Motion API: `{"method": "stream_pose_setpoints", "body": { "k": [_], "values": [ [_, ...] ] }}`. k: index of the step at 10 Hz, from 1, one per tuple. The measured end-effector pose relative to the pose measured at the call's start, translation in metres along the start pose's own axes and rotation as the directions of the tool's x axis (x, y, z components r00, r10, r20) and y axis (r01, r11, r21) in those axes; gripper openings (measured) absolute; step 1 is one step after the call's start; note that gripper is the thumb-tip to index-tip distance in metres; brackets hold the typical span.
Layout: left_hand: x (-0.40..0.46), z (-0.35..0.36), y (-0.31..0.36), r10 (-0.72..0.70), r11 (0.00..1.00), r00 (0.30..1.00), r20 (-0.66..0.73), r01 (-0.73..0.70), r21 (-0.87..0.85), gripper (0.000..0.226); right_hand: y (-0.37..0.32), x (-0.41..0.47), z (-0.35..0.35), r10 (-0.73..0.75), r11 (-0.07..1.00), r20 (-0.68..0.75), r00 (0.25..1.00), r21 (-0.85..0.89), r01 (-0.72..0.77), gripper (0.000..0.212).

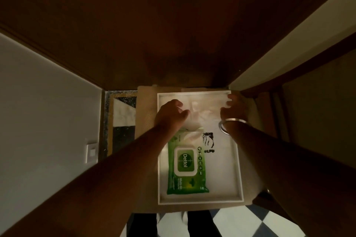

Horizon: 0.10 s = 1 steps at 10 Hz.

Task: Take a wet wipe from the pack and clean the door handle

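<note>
here both hands, the left hand [170, 114] and right hand [234, 108], pinch a wet wipe [202, 109] spread above the tray [239, 179]; pulling too hard could tear it.

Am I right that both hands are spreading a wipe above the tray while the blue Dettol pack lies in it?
Not quite: the head view shows the Dettol pack is green. Otherwise yes: the left hand and right hand hold the wipe over the white tray.
</note>
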State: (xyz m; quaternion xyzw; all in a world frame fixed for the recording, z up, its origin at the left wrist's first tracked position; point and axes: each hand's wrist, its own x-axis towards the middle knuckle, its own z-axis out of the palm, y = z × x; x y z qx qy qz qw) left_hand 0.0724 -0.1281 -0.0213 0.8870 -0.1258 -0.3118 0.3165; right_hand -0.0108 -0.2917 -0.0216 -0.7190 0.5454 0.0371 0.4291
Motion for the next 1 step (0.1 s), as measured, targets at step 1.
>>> {"method": "stream_pose_setpoints", "body": {
  "k": [1],
  "values": [
    [-0.0064,-0.0116,0.0044,0.058,0.968,0.997,-0.056,-0.042,0.249,0.038,-0.0009,-0.0137,-0.0046,-0.121,0.954,0.050,0.991,-0.268,0.130,0.059]
  ]
}}
